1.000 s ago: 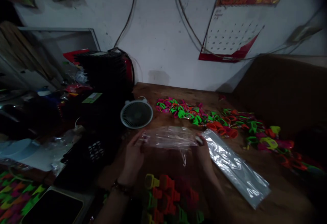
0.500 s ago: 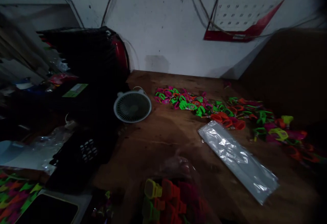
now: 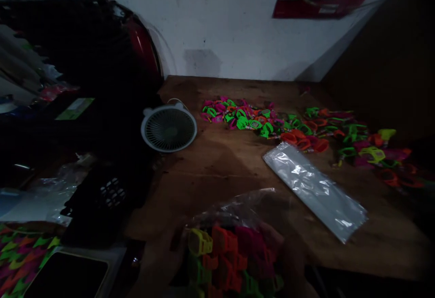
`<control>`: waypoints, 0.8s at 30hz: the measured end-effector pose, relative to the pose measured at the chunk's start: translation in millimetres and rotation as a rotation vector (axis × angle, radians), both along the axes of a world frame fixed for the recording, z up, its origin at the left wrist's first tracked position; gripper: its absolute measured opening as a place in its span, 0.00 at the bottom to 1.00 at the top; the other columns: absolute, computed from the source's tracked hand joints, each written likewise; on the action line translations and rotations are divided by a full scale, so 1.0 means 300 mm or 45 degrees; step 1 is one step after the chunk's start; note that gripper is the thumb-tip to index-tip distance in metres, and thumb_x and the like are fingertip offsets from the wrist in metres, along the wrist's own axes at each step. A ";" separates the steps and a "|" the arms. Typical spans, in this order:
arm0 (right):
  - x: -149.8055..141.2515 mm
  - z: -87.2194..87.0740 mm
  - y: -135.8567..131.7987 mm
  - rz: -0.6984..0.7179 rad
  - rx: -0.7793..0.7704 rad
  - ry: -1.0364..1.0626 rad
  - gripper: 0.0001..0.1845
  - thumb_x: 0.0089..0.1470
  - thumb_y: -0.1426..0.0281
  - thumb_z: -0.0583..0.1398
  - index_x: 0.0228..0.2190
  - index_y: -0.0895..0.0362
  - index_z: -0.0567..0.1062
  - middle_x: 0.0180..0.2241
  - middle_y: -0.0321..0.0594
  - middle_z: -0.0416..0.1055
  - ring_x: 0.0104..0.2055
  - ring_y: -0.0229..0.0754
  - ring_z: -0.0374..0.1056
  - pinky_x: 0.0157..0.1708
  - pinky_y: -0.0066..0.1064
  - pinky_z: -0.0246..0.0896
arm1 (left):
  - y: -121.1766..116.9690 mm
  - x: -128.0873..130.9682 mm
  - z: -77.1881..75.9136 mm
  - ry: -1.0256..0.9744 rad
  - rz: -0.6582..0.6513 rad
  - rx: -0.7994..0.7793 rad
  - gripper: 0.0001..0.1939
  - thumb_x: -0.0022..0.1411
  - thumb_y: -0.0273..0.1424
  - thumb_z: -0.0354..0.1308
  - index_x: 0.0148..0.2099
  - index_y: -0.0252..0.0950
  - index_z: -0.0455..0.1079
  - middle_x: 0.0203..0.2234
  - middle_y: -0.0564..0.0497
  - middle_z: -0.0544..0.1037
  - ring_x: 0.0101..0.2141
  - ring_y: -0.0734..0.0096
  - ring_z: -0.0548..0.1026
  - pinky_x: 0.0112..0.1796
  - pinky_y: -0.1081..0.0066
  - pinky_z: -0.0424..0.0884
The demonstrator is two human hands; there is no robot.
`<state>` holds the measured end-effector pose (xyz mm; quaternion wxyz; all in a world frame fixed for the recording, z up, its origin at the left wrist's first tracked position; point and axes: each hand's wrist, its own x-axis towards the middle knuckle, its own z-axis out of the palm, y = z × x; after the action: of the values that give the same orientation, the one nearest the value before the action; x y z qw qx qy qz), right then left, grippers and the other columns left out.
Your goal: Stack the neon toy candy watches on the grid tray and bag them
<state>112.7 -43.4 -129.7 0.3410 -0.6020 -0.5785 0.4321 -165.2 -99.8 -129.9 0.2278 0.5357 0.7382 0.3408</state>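
Note:
A block of neon plastic toy watches (image 3: 226,255), yellow, orange, pink and green, sits in rows at the bottom centre. Thin clear plastic film (image 3: 238,205), apparently a bag, rises over the block's far edge; how much of it the film covers is unclear. My right hand (image 3: 277,243) is closed round the block's right side, its fingers dim against the pink watches. On the left side, what seems to be my left hand (image 3: 176,240) touches the block or the film. Its fingers are lost in the dark.
A stack of flat clear bags (image 3: 316,189) lies on the wooden table (image 3: 204,164). Behind it spreads a long pile of loose neon watches (image 3: 258,119). A small fan (image 3: 170,128) stands left of centre. Lower left are a dark-screened phone (image 3: 68,273) and more neon pieces (image 3: 23,259).
The view has tipped downward, so the table sits higher in the picture. The clear film has spread wider above the toy watches, and my right hand now shows beside them.

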 end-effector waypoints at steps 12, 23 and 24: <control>0.094 0.175 0.086 0.685 0.102 -0.224 0.10 0.57 0.67 0.55 0.36 0.51 0.77 0.33 0.40 0.77 0.31 0.43 0.72 0.28 0.29 0.67 | 0.047 0.005 0.145 0.363 -0.423 0.195 0.09 0.62 0.36 0.53 0.37 0.42 0.73 0.29 0.54 0.79 0.29 0.72 0.77 0.31 0.76 0.73; 0.250 0.032 -0.116 0.269 0.385 -0.231 0.06 0.47 0.69 0.62 0.28 0.45 0.78 0.23 0.38 0.76 0.22 0.43 0.70 0.21 0.31 0.66 | -0.076 0.053 0.133 1.031 -0.943 0.609 0.20 0.63 0.22 0.43 0.56 0.31 0.66 0.42 0.43 0.79 0.54 0.65 0.69 0.55 0.67 0.64; 0.264 0.019 -0.129 0.260 0.340 -0.205 0.04 0.46 0.67 0.63 0.26 0.45 0.78 0.21 0.37 0.75 0.20 0.43 0.68 0.19 0.31 0.65 | -0.072 0.062 0.138 0.979 -0.965 0.601 0.20 0.63 0.22 0.43 0.55 0.29 0.65 0.42 0.42 0.79 0.55 0.64 0.67 0.56 0.66 0.63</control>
<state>192.0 -82.2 -124.1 0.3249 -0.5220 -0.7142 0.3344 -146.7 -121.5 -88.5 -0.0756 0.8836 0.4290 0.1720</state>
